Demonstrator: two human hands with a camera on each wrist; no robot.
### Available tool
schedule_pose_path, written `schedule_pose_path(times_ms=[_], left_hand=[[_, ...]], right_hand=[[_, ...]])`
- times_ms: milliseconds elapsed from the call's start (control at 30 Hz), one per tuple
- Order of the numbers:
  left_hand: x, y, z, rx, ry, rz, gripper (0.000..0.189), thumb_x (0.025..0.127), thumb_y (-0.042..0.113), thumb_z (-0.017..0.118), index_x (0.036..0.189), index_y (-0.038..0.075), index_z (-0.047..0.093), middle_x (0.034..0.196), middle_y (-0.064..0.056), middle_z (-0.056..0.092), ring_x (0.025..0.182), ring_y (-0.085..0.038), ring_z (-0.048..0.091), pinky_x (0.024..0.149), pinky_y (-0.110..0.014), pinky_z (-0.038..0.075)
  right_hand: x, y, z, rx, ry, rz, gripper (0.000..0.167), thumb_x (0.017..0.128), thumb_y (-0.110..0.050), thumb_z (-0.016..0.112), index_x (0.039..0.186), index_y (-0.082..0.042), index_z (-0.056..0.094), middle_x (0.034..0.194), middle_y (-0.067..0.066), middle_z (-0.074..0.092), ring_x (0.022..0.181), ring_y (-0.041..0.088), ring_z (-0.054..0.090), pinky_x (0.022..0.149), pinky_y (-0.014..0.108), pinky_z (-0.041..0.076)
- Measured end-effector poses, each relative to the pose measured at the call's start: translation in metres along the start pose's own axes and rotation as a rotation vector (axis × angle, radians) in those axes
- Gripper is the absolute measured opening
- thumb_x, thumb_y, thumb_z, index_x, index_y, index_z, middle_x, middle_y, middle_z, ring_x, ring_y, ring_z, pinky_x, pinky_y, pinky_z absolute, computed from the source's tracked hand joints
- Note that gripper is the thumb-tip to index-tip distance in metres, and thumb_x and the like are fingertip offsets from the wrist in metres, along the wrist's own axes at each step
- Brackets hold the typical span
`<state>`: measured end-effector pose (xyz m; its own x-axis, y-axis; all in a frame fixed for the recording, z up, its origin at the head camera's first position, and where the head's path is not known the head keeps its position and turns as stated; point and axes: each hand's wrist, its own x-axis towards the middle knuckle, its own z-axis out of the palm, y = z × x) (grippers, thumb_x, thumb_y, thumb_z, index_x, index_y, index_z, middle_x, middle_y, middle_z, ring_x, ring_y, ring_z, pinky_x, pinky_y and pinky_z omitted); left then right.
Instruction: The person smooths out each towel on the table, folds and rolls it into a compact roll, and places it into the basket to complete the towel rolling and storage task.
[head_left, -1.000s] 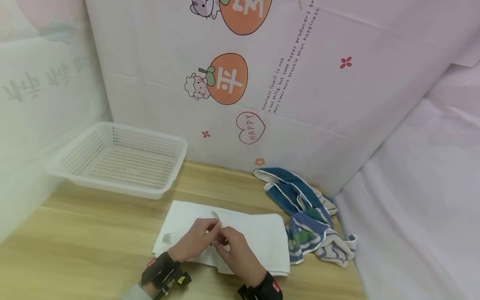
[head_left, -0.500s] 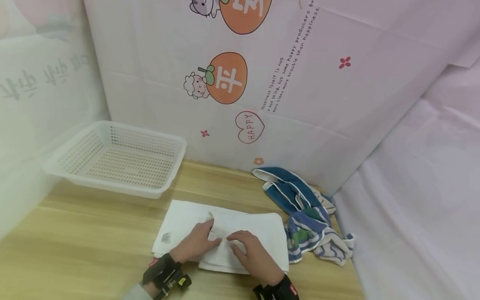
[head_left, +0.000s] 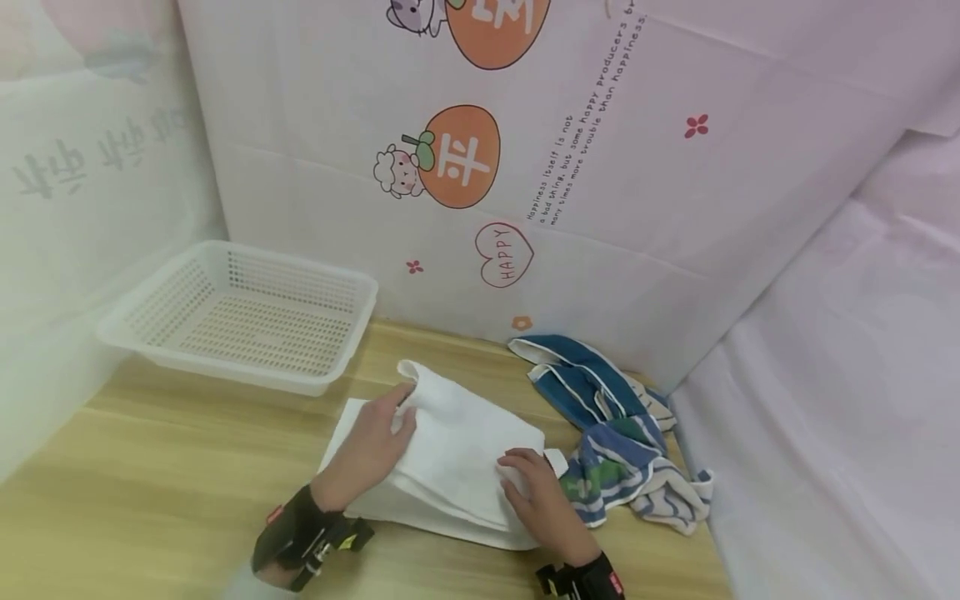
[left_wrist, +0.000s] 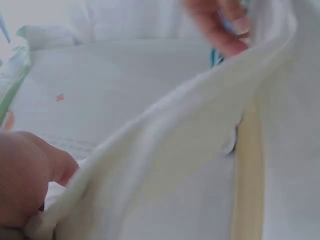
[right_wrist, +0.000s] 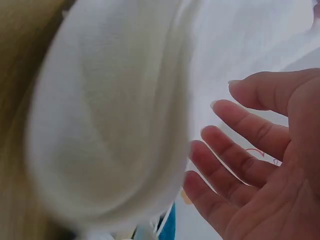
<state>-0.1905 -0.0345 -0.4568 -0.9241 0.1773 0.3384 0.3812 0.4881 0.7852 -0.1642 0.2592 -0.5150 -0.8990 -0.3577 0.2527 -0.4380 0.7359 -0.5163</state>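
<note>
White towel (head_left: 465,437), folded in layers, on the wooden table (head_left: 150,467) in front of the person. The fabric is plain and soft. Its upper part lies askew over the lower, lifted at the far left corner, where the edge curls into a rounded lip; the lower part shows along the near side and at the left. Seen from the left wrist, the cloth stretches in a slack diagonal band; from the right wrist, its end bulges into a blurred, rounded fold.

The left hand (head_left: 367,450) pinches the raised corner between thumb and fingers. The right hand (head_left: 543,500), beside the towel's right end, has its fingers parted and gently bent and grasps nothing; whether its fingertips touch the fabric cannot be told.

Farther out: a striped cloth (head_left: 618,450) and a blue cloth (head_left: 562,392), crumpled together at the right; a perforated white basket (head_left: 225,375) at the far left; a printed white sheet (head_left: 322,183) behind.
</note>
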Motion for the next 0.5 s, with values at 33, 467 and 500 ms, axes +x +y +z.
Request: schedule_pose_path(times_ms=[33,467,500], left_hand=[[-0.002,-0.001,-0.007,0.01,0.013,-0.019,0.038,0.099,0.005,0.053,0.133,-0.011,0.055,0.13,-0.032,0.062,0.121,-0.047,0.061,0.102,-0.058,0.049],[-0.052,-0.065,-0.018,0.392,-0.009,-0.205,0.061,0.081,-0.005,0.069,0.135,-0.02,0.044,0.124,-0.04,0.056,0.111,-0.054,0.057,0.092,-0.062,0.051],[-0.053,-0.065,-0.015,0.419,0.026,-0.164,0.061,0.079,-0.005,0.072,0.133,-0.019,0.047,0.121,-0.038,0.057,0.109,-0.052,0.057,0.091,-0.061,0.052]], right_hand=[[0.0,0.0,0.001,0.003,-0.001,0.008,0.026,0.093,-0.005,0.07,0.119,-0.008,0.068,0.123,0.008,0.064,0.117,0.028,0.06,0.098,0.05,0.051],[-0.005,0.006,0.007,-0.047,-0.09,-0.035,0.027,0.09,0.0,0.071,0.117,-0.002,0.066,0.123,0.016,0.063,0.116,0.035,0.057,0.098,0.051,0.047],[-0.005,0.006,0.007,-0.052,-0.075,-0.044,0.028,0.089,0.001,0.072,0.117,-0.002,0.066,0.123,0.016,0.063,0.116,0.035,0.058,0.097,0.05,0.047]])
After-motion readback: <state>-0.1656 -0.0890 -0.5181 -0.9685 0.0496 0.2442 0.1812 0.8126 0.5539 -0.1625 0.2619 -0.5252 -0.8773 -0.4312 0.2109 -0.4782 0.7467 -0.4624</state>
